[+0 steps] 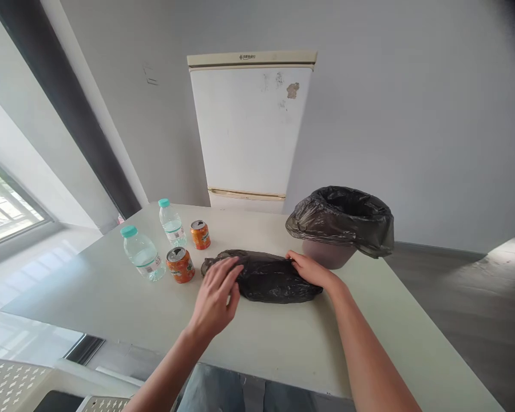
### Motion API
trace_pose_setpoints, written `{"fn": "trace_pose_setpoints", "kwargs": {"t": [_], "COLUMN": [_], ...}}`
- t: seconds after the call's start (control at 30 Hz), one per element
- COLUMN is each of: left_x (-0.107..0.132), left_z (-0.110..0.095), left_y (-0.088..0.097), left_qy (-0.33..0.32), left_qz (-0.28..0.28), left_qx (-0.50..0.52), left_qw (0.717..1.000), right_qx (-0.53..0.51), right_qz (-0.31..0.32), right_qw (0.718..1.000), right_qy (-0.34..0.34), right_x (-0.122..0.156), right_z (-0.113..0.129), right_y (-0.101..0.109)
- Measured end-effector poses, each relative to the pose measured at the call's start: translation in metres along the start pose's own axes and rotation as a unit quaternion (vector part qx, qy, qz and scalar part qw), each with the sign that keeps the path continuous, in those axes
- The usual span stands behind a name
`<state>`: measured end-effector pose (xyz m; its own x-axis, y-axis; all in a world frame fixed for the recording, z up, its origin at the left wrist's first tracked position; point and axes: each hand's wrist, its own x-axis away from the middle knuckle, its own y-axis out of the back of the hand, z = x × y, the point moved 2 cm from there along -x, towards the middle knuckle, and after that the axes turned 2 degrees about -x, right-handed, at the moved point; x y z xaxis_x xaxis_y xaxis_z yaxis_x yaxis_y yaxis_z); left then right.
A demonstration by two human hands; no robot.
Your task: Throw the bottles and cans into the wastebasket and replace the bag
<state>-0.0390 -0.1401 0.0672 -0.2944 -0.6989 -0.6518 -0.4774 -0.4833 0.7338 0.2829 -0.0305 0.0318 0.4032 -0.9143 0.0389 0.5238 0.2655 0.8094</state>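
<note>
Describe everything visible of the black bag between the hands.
The black bag looks like thin, glossy, crinkled plastic, more see-through along its far left edge. It lies flattened, long side running left to right, on the table, mostly left of the lined bin. The left hand is over its left end, contact unclear; the right hand touches its right part. Any contents are hidden.

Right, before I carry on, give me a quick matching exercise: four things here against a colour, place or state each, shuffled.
1. Bag
2. Cans
3. Bin
4. Fridge

A. white, beyond the table
B. lined with black plastic
C. lying at left hand and right hand
D. orange

Pairs: 1-C, 2-D, 3-B, 4-A
</note>
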Motion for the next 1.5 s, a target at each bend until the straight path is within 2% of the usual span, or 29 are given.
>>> {"fn": "trace_pose_setpoints", "kwargs": {"t": [0.07,0.13,0.23,0.3,0.37,0.43,0.47,0.53,0.57,0.67,0.77,0.87,1.07,1.2,1.5], "left_x": [-0.006,-0.013,-0.018,-0.017,-0.013,-0.01,-0.009,-0.007,-0.007,-0.006,-0.005,-0.004,-0.004,-0.005,-0.005], "left_z": [0.006,0.021,0.044,0.053,0.056,0.056,0.056,0.056,0.056,0.06,0.063,0.066,0.066,0.066,0.065], "left_y": [-0.025,-0.053,-0.087,-0.099,-0.104,-0.106,-0.106,-0.107,-0.108,-0.111,-0.114,-0.116,-0.118,-0.117,-0.113], "left_qy": [-0.045,-0.039,-0.017,0.01,0.033,0.04,0.037,0.028,0.023,0.012,0.007,0.003,0.006,0.003,0.022], "left_qz": [0.084,0.145,0.2,0.21,0.208,0.208,0.21,0.208,0.203,0.185,0.179,0.171,0.17,0.168,0.165], "left_qx": [-0.016,-0.042,-0.043,-0.039,-0.045,-0.056,-0.061,-0.07,-0.073,-0.084,-0.091,-0.091,-0.102,-0.101,-0.074], "left_qw": [0.995,0.988,0.979,0.977,0.976,0.976,0.975,0.975,0.976,0.979,0.98,0.981,0.98,0.981,0.983], "right_qx": [0.007,0.017,0.035,0.069,0.11,0.133,0.137,0.141,0.145,0.155,0.157,0.162,0.197,0.194,0.185], "right_qz": [-0.002,-0.01,-0.037,-0.099,-0.205,-0.291,-0.302,-0.259,-0.219,-0.094,-0.032,-0.048,-0.107,-0.098,-0.093], "right_qw": [1.0,1.0,0.999,0.992,0.971,0.94,0.93,0.932,0.941,0.975,0.986,0.986,0.972,0.969,0.971], "right_qy": [-0.003,0.0,0.012,0.025,0.058,0.12,0.158,0.211,0.213,0.127,0.035,-0.005,-0.064,-0.119,-0.122], "right_x": [0.0,0.002,0.005,0.007,0.01,0.013,0.013,0.008,0.004,-0.012,-0.023,-0.025,-0.021,-0.02,-0.019], "right_z": [-0.002,-0.001,0.008,0.02,0.037,0.06,0.072,0.092,0.098,0.096,0.074,0.055,0.038,0.024,0.017], "right_y": [-0.002,-0.003,0.004,0.011,0.018,0.016,0.011,-0.008,-0.02,-0.052,-0.067,-0.065,-0.048,-0.045,-0.052]}}
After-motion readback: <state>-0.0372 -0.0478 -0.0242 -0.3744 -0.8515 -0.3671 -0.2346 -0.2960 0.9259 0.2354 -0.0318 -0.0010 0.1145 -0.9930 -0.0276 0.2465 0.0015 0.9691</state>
